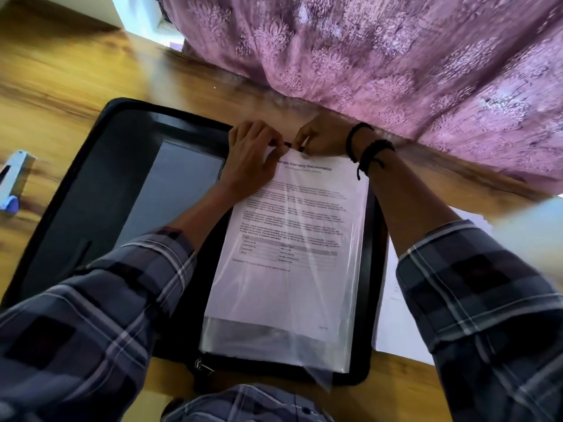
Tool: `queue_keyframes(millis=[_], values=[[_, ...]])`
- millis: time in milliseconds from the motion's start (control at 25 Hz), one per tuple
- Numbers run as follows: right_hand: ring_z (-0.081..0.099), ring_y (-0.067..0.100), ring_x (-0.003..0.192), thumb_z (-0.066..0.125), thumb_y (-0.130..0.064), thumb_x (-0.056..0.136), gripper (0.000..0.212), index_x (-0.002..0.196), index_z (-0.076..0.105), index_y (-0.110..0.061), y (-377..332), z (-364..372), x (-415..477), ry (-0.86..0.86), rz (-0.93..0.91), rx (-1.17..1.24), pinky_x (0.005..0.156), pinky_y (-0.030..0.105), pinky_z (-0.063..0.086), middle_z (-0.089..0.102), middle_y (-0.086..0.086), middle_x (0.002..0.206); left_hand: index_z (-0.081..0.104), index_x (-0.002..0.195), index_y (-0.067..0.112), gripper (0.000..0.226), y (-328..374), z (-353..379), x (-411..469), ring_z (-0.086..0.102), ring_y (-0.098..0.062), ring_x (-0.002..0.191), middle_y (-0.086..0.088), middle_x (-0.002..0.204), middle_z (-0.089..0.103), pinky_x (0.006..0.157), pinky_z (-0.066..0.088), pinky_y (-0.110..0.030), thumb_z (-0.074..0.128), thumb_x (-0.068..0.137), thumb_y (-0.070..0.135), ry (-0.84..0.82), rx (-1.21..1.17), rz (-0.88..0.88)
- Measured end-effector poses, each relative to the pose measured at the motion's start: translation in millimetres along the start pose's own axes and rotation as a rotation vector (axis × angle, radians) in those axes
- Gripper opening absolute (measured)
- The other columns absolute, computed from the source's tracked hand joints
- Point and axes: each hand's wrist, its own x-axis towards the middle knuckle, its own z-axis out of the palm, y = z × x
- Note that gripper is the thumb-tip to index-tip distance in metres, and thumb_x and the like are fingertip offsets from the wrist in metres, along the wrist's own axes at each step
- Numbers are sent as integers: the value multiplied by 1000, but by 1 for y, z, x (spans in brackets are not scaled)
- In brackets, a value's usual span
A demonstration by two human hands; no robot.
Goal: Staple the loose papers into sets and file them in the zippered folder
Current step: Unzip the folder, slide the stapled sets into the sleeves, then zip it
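A black zippered folder [100,190] lies open on the wooden table. On its right half sits a clear plastic sleeve [262,336] with a printed paper set [292,226] headed "Sample Internship Documentation" inside it. My left hand [249,159] and my right hand [320,138] meet at the sleeve's far top edge. The fingertips of both pinch that edge close together. My right wrist wears dark bracelets. A blue and white stapler [13,181] lies at the table's left edge.
A pink patterned curtain [396,62] hangs over the far right of the table. More white sheets [396,324] lie right of the folder, partly under my right sleeve. The folder's zipper pull [202,366] rests at its near edge.
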Motion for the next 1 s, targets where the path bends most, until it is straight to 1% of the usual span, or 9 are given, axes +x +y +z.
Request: queue_keyframes(millis=[160,240,320,400,520,600,720,880,1000], values=[[55,16,74,54,-8,87,20,88,73,-14,-7,-7,-13,-109,129,85,67,27,50,63,2,84,62,89,12,20,1,3,3,53,-28,99,-4,96,62,86,22,-25,58,90,32,10,1,-7],[53,20,78,54,-13,89,19,84,72,-11,-10,-1,-22,-125,162,9,71,29,44,62,7,94,61,89,11,19,-1,2,3,53,-29,99,-5,97,62,85,21,-24,58,90,30,11,-9,-10],[57,20,107,52,-19,92,25,104,73,-11,-4,17,-28,88,154,96,89,26,39,65,7,117,60,89,9,16,-5,5,-3,54,-31,97,-7,97,62,84,23,-24,59,89,25,21,-26,-42],[48,27,126,53,-26,87,39,120,65,-9,6,36,-45,499,170,261,107,32,32,59,13,130,59,88,7,15,-4,3,6,55,-32,95,-8,96,62,84,30,-28,60,88,22,26,-86,-115],[51,32,118,68,-27,84,52,127,52,-2,13,81,-127,959,210,436,99,34,40,57,12,122,60,100,4,28,22,-16,-3,54,-29,98,-10,103,62,86,45,-42,63,86,28,112,-189,-95],[60,28,99,77,-24,81,58,126,47,-4,13,112,-159,830,331,716,90,31,51,61,3,106,58,117,2,47,24,-20,-18,51,-32,111,-15,118,59,96,43,-43,63,88,38,134,-119,-115],[65,26,86,79,-23,80,63,129,44,-8,7,166,-209,577,552,971,86,47,56,65,12,104,47,139,4,68,51,-17,-93,34,-40,139,-20,147,43,114,24,-55,51,90,53,-23,146,23],[64,17,86,79,-19,80,49,121,53,-12,-11,209,-255,634,568,880,80,32,54,64,5,98,41,147,15,71,113,-11,-201,18,-32,148,-13,159,26,115,15,-62,41,93,61,-363,272,348],[63,13,86,80,-19,78,49,120,54,-13,-21,221,-267,653,570,924,81,31,55,64,4,99,28,153,15,88,121,-15,-220,10,-31,150,-13,161,16,115,9,-65,31,88,74,-501,361,336]])
